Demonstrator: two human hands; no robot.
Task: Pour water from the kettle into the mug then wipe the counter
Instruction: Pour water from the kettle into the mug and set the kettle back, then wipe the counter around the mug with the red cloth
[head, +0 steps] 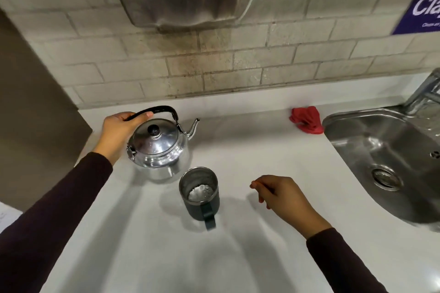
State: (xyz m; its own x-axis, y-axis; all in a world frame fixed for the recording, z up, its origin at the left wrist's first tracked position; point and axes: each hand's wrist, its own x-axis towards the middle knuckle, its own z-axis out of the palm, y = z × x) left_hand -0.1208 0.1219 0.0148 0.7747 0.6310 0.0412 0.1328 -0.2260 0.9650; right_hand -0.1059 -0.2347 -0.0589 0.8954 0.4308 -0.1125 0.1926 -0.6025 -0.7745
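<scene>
- While the left hand (118, 130) curls its fingers around the black arched handle (154, 111), one shiny round steel kettle (158, 147) with a black knobbed lid and slim curved spout stands upright on the smooth pale counter (262, 154).
- One dark cylindrical mug (199, 194) with a brushed metal inside stands just in front of the kettle, handle toward the viewer; whether it holds water cannot be told.
- Right hand (282, 194) hovers right of the mug, fingers loosely curled, holding nothing.
- One crumpled red cloth (306, 119) lies near the tiled wall, touching the rim of one stainless steel sink (352, 131).
- Two dark sleeves cover both arms.
</scene>
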